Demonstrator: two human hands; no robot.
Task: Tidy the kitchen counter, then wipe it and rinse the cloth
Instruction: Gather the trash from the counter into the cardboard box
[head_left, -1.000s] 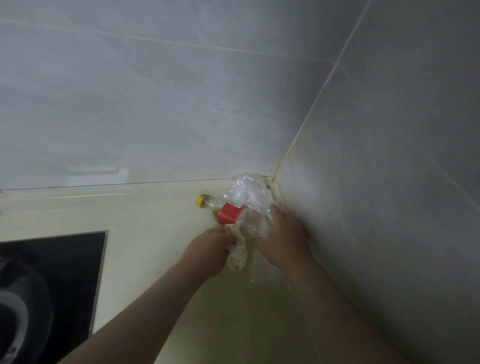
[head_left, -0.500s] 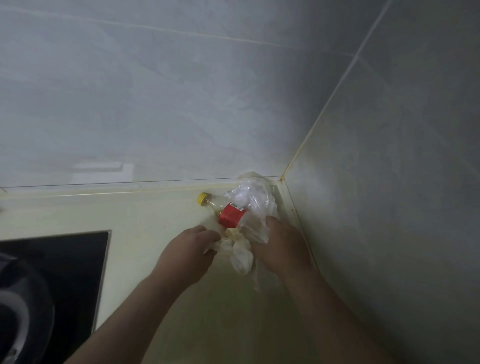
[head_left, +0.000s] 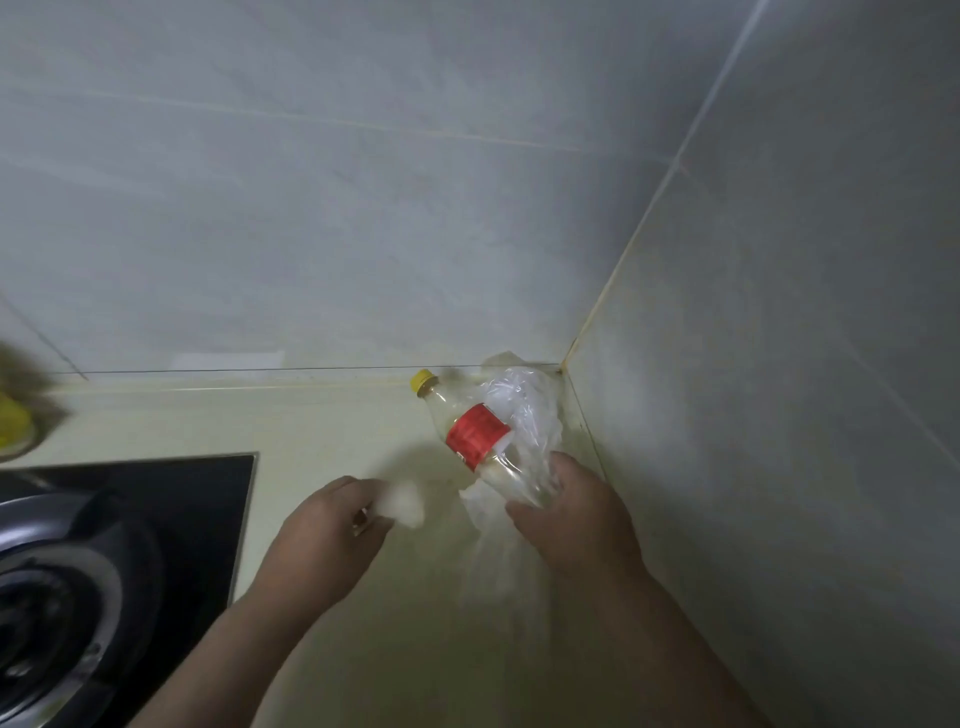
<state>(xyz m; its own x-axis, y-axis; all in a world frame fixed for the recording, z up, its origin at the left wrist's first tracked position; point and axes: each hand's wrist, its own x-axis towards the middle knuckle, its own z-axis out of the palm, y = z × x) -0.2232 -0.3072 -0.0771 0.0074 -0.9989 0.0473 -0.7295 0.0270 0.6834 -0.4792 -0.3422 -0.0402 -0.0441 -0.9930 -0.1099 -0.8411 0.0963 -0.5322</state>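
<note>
A clear plastic bottle (head_left: 475, 430) with a yellow cap and a red label lies tilted near the corner of the pale counter (head_left: 322, 415), its cap pointing to the back wall. A crumpled clear plastic bag (head_left: 524, 400) lies under and behind it. My right hand (head_left: 571, 514) grips the bottle's bottom end together with part of the bag. Left of it, my left hand (head_left: 327, 535) is closed on a small white wad (head_left: 402, 501), blurred, held just above the counter.
A black gas hob (head_left: 156, 499) with a metal burner ring takes up the lower left. A blurred yellow and brown object (head_left: 15, 415) sits at the far left edge. Grey tiled walls (head_left: 779, 364) close the counter at the back and on the right.
My left hand has pulled the white wad away from the bottle, down and to the left. The bottle's red label and body now show more fully out of the bag.
</note>
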